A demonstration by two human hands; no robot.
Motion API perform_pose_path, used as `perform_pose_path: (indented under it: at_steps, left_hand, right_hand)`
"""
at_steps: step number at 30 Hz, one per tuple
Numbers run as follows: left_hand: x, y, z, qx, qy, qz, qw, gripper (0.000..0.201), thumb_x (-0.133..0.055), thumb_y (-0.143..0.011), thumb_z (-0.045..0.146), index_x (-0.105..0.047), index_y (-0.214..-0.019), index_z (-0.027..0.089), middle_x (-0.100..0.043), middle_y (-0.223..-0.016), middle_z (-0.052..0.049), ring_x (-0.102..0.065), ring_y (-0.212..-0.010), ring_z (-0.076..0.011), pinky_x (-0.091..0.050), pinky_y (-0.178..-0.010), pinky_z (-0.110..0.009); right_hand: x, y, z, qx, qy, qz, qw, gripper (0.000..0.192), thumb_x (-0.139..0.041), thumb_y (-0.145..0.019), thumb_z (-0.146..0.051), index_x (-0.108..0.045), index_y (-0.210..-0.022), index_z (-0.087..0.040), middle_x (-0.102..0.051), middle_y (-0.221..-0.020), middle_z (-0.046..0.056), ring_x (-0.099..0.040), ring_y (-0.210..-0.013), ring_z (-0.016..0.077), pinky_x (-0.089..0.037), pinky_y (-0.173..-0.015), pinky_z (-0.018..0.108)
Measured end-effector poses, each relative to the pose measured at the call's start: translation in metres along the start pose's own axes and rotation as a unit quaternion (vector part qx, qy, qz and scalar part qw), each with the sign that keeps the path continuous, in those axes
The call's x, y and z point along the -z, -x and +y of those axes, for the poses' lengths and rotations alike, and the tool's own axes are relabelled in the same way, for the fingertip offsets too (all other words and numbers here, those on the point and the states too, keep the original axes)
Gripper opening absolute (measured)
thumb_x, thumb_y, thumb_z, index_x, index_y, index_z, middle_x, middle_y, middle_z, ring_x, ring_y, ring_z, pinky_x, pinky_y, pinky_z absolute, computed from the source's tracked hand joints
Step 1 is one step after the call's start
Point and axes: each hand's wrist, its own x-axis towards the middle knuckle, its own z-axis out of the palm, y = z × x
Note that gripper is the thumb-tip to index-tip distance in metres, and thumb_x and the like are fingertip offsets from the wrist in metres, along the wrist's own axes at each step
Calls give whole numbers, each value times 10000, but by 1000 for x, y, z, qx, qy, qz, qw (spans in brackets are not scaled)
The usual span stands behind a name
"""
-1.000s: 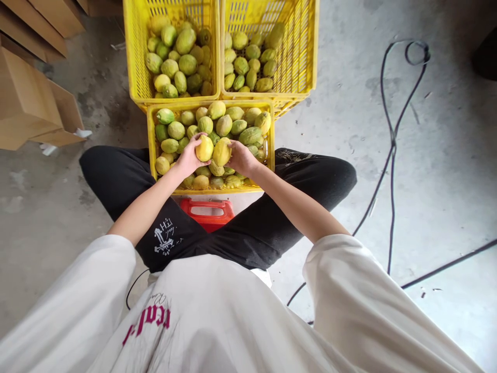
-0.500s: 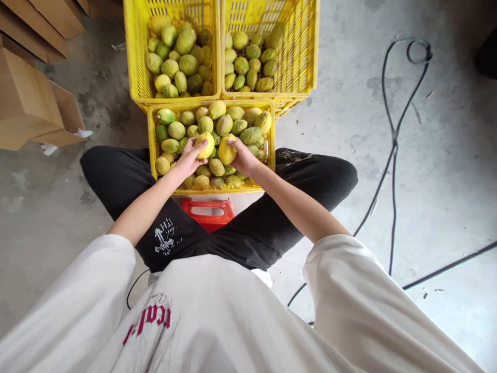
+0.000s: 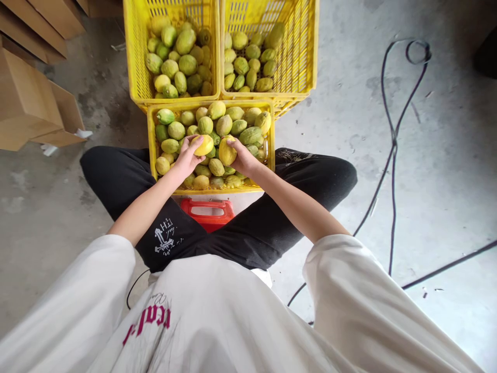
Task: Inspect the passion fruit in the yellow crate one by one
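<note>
My left hand is closed around a yellow papaya, thumb on top, the fruit lying nearly sideways. My right hand grips a second yellow papaya, which stands more upright, with the thumb over its upper end. A small gap separates the two fruits. Both hands are above a shallow yellow crate between my knees, filled with green and yellowish papayas. The fingers under each held fruit are partly hidden.
Two deeper yellow crates, the left one and the right one, stand behind with more papayas. A red plastic object with a handle lies below the near crate. Cardboard boxes stand left; a black cable loops across the floor right.
The papaya in my left hand has turned from a tilted position to lying more sideways. My right hand and its papaya have hardly moved.
</note>
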Motion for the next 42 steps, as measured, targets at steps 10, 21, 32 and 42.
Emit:
perform_pose_path:
  at_steps: [10, 21, 32, 42]
  left_hand:
    - [-12, 10, 6, 24, 47, 44, 998, 776, -1145, -961, 287, -666, -1558, 408, -823, -1708, -32, -727, -1681, -342, -698, -1269, -546]
    - [-12, 13, 9, 16, 21, 18, 1000, 541, -892, -1017, 154, -745, -1454, 437, -896, -1438, 13, -763, -1631, -290, -720, -1159, -414]
    - [-8, 8, 6, 19, 20, -14, 1000, 463, -839, -999, 109, -716, -1367, 361, -814, -1153, 2, -849, -1294, -277, -690, -918, -355]
    - [-12, 23, 14, 61, -51, -73, 994, 668, -807, -938, 56, -771, -1494, 425, -870, -1315, 22, -788, -1444, -283, -718, -1344, -568]
  right_hand:
    - [4, -5, 2, -12, -16, -17, 1000, 465, -1032, -987, -511, -668, -1233, -359, -766, -1021, 3, -733, -1214, 342, -640, -1043, 487]
    - [2, -2, -1, -18, -7, -14, 1000, 428, -1015, -1004, -484, -642, -1173, -356, -754, -1008, 3, -729, -1206, 339, -628, -1006, 469]
    - [5, -6, 2, -14, 6, 0, 1000, 430, -1003, -908, -493, -680, -1164, -371, -794, -1050, 17, -763, -1202, 366, -671, -875, 464]
    - [1, -2, 0, -17, 11, -4, 1000, 512, -1029, -908, -584, -642, -1164, -368, -771, -996, 12, -768, -1225, 378, -698, -962, 496]
